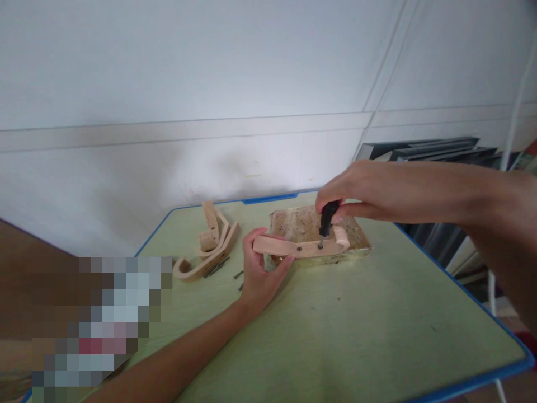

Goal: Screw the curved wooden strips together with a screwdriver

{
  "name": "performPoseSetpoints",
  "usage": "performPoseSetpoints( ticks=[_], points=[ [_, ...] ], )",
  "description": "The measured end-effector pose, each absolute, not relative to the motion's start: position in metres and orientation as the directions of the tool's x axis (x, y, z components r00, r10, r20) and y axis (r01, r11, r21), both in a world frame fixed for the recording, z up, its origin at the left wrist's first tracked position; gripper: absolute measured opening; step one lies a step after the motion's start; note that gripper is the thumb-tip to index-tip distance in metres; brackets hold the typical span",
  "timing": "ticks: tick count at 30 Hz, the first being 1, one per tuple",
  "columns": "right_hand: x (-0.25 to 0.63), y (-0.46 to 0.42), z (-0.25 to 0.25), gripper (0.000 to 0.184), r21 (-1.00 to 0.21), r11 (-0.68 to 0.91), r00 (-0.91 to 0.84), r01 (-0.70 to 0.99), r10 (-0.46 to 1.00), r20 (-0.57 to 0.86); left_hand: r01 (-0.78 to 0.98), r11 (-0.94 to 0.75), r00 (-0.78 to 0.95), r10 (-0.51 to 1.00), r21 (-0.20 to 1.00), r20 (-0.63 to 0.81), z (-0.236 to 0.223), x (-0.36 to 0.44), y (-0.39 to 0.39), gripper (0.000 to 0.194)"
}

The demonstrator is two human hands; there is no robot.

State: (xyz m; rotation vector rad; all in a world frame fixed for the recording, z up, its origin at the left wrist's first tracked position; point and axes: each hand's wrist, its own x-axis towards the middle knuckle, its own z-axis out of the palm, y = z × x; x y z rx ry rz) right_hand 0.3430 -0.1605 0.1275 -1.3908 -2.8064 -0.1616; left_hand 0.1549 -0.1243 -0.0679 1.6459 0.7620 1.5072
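Note:
A curved wooden hook piece (304, 245) lies on a rough chipboard block (308, 224) on the pale green table (335, 330). My left hand (260, 274) pinches the left end of that wooden piece between thumb and fingers. My right hand (356, 193) is closed round the black handle of a screwdriver (327, 219), held upright. Its tip stands on a screw near the piece's right end. Another screw shows in the middle of the piece.
Several more curved wooden hook pieces (210, 246) lie in a heap to the left, with a few dark screws (229, 271) beside them. The table has a blue edge (474, 383). Dark frames (428, 150) lean against the white wall at the right.

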Motion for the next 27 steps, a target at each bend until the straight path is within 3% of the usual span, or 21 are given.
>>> performPoseSetpoints(
  ticks=[3,9,27],
  points=[
    [0.343,-0.157,0.132,0.02,0.015,0.67,-0.667,0.742,0.741,-0.07,-0.064,-0.517,0.13,0.844,0.853,0.521,-0.068,0.154,-0.124,0.062],
    [0.342,-0.165,0.134,0.021,0.014,0.65,-0.648,0.76,0.758,-0.074,-0.062,-0.52,0.129,0.842,0.852,0.523,-0.068,0.153,-0.125,0.062],
    [0.338,-0.178,0.111,0.028,0.388,0.442,-0.536,0.809,0.825,0.179,-0.077,-0.519,0.116,0.844,0.852,0.524,-0.066,0.154,-0.128,0.061]
  ],
)
